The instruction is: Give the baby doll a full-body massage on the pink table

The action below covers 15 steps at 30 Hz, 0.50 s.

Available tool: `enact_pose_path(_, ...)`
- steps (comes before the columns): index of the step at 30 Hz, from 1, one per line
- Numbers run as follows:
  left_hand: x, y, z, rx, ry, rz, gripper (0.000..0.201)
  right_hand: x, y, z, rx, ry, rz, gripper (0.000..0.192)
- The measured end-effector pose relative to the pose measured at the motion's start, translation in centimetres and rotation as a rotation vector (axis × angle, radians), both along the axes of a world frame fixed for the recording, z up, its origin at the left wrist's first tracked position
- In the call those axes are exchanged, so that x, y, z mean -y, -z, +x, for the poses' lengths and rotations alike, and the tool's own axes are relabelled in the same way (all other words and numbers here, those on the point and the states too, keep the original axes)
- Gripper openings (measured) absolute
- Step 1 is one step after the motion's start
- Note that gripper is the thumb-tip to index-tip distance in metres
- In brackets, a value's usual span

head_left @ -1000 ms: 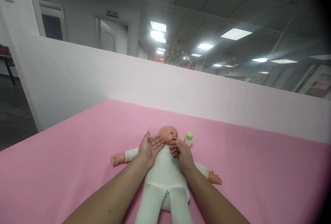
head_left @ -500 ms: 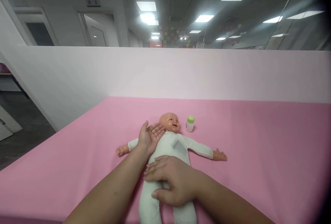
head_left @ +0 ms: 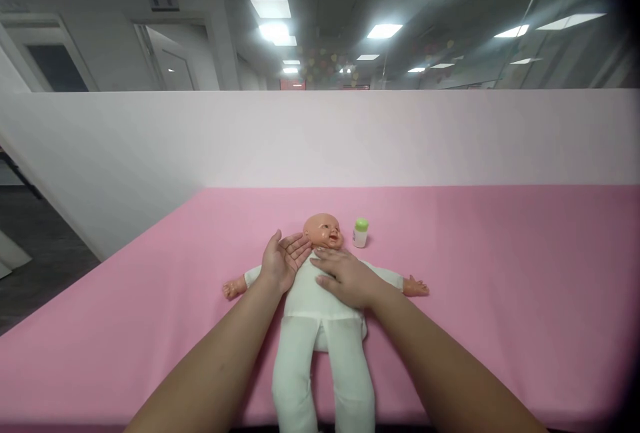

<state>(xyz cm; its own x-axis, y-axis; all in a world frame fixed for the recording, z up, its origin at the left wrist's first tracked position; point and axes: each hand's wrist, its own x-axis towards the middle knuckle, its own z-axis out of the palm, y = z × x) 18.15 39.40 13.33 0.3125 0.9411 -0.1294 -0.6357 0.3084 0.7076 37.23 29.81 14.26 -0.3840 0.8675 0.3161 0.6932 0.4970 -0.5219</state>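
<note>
The baby doll [head_left: 320, 300] lies face-up, arms spread, in the middle of the pink mat [head_left: 500, 286]. The left hand [head_left: 283, 263] is open, palm up, cupped against the doll's shoulder and neck. The right hand [head_left: 345, 276] lies flat, fingers spread, on the chest. A small white bottle with a green cap [head_left: 361, 232] stands just beside the head.

Bottle [head_left: 361, 232] rt of doll's head [head_left: 323, 230]
</note>
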Motion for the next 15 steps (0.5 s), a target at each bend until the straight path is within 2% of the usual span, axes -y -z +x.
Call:
enact_pose_path(3,0.3,-0.2,0.2,-0.063,0.002,0.049,0.049,-0.9,0.7,0.4,-0.1,0.155,0.057,0.047)
enact_pose_path(5,0.6,-0.2,0.3,-0.131,0.0,0.105,0.043,-1.5,1.2,0.7,-0.195,0.251,0.103,0.035)
enact_pose_path(7,1.2,-0.3,0.4,-0.223,0.008,0.226,0.036,-2.3,1.8,1.2,-0.313,0.354,0.128,0.025)
enact_pose_path(9,2.4,-0.9,0.6,-0.328,0.05,0.416,0.032,-3.1,2.4,2.0,-0.421,0.473,0.12,0.025)
enact_pose_path(12,5.7,-2.6,0.9,-0.508,0.228,0.768,0.028,-4.1,3.2,3.1,-0.515,0.589,0.085,0.028)
enact_pose_path(15,9.8,-4.6,1.3,-0.724,0.529,1.082,0.029,-4.9,3.7,3.4,-0.566,0.586,0.051,0.028)
